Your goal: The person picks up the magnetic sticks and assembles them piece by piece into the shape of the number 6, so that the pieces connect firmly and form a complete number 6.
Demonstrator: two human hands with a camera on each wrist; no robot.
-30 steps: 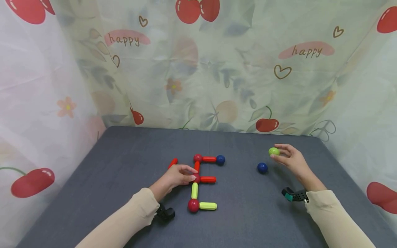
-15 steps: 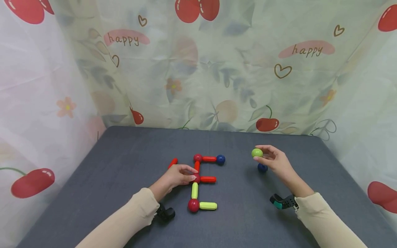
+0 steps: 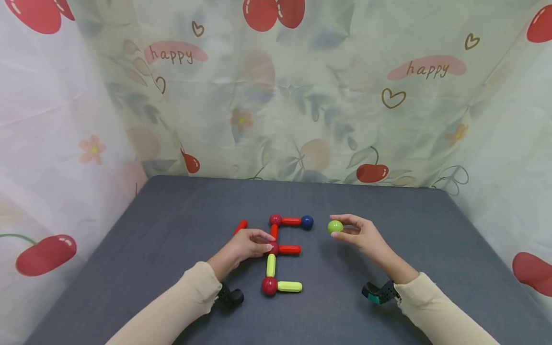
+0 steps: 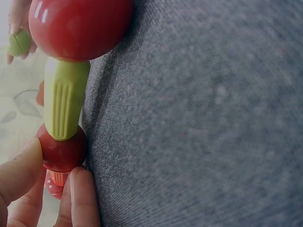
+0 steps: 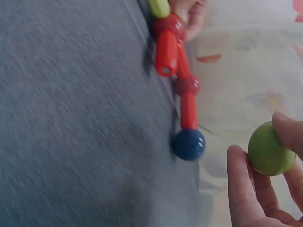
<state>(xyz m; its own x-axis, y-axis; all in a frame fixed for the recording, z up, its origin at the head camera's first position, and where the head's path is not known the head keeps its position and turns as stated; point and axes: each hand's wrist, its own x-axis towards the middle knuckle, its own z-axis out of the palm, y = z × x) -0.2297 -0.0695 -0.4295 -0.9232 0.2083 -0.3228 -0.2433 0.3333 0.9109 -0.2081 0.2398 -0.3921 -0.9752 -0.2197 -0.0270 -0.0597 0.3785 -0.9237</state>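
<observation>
An E-shaped figure of balls and rods lies on the table. My left hand point(image 3: 247, 245) pinches its middle red ball point(image 4: 64, 150) between thumb and fingers. A red rod point(image 3: 290, 250) points right from that ball, and another red rod point(image 3: 274, 232) leads to the far red ball point(image 3: 275, 219). Beyond that, a third red rod point(image 3: 291, 221) ends in a blue ball point(image 3: 307, 222). A yellow-green rod point(image 3: 270, 265) joins the near red ball point(image 3: 269, 286), which bears a second yellow-green rod point(image 3: 290, 286). Right of the figure, my right hand point(image 3: 362, 235) pinches a green ball point(image 5: 270, 150) above the table.
A loose red rod point(image 3: 240, 226) lies beyond my left hand, partly covered by it. The dark grey table point(image 3: 194, 201) is bordered by a printed curtain point(image 3: 284, 124) at the back and sides. Each wrist wears a black strap.
My right hand has carried the green ball left toward the figure, dipping slightly. A second, loose blue ball is now hidden behind that hand. My left hand has stayed in place.
</observation>
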